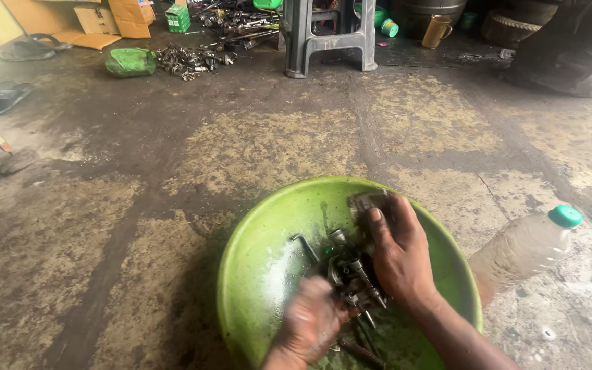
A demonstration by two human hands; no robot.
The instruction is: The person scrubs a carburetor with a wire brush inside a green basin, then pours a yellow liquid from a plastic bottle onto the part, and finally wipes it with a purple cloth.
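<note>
Both hands in green basin (pixel 255 274), lower centre of frame, working on a small metal assembly (pixel 352 274).

Left hand (pixel 310 322) comes in from bottom edge, fingers curled around the assembly's lower end, probably to steady it over the wet basin so runoff and loose bits stay inside. Right hand (pixel 399 250) reaches over from lower right, wrist bent down, fingers closed on a grey pad or rag (pixel 366 203) pressed near the part's top. Bent metal key (pixel 304 245) lies loose in basin, left of the part. Plastic bottle (pixel 525 247) lies on the stained floor (pixel 138 205) at right, near the rim. Grey stool (pixel 327 34) and scattered metal parts (pixel 190 60) sit at the top, well apart.
</note>
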